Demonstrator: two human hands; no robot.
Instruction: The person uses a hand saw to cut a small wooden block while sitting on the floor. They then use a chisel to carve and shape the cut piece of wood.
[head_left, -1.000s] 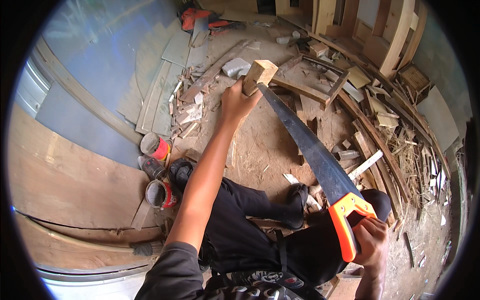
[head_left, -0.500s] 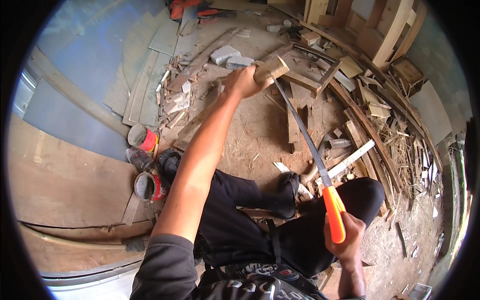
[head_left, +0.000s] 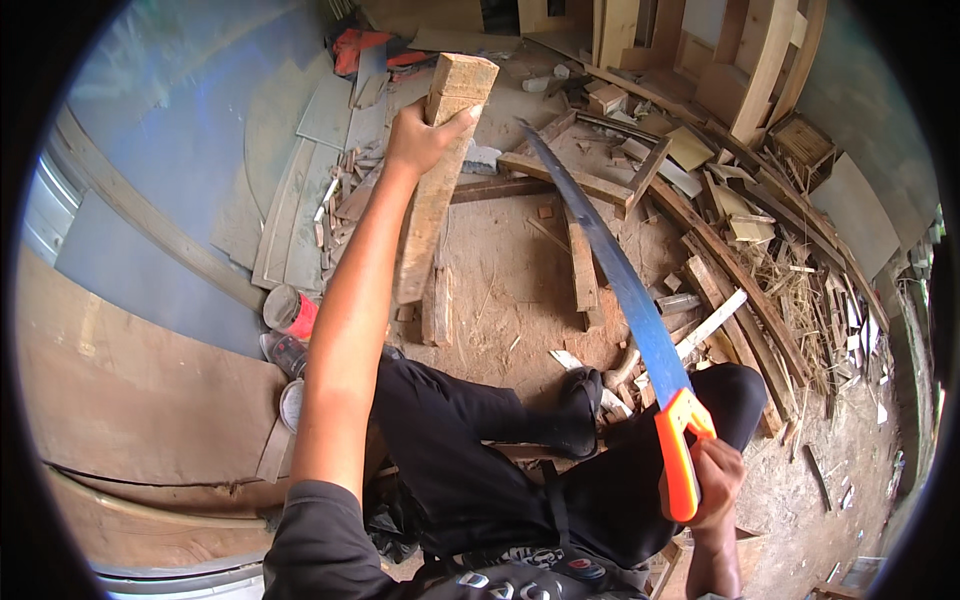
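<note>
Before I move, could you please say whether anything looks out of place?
Right of the orange-handled metal handsaw, a tangled heap of pale wooden scraps and straw-like strips sprawls crisscrossed rather than stacked.

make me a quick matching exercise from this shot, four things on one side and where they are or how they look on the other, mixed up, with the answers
Things
1. piece of wood
2. saw blade
3. saw handle
4. red can

Places and states
A. orange, gripped by the right hand
B. left of the left forearm
C. gripped near its upper end in the picture by the left hand
D. slanting toward the upper left of the picture, clear of the wood

Right pairs
1-C, 2-D, 3-A, 4-B
</note>
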